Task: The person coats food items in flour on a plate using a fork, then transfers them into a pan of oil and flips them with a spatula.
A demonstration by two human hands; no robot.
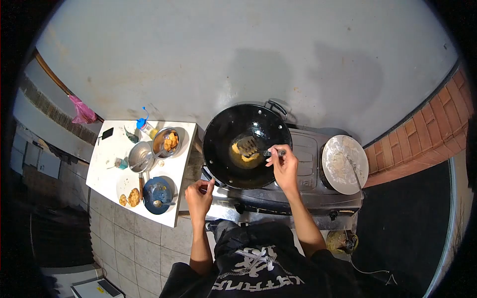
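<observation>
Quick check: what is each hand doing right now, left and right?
Left hand: closed on the black wok's near handle.
Right hand: closed around the slotted metal spatula.

We stand at a two-burner gas stove (303,191) against a grey wall. Our right hand (283,166) grips the handle of a slotted spatula (248,145), its blade over yellow pieces of food (243,155) in the black wok (246,144). Our left hand (198,196) holds the wok's near handle. A flour-dusted plate (344,164) covers the right burner. On the white side table (107,169): a steel bowl of fried pieces (170,141), an empty steel bowl (140,156), a blue bowl (158,190).
</observation>
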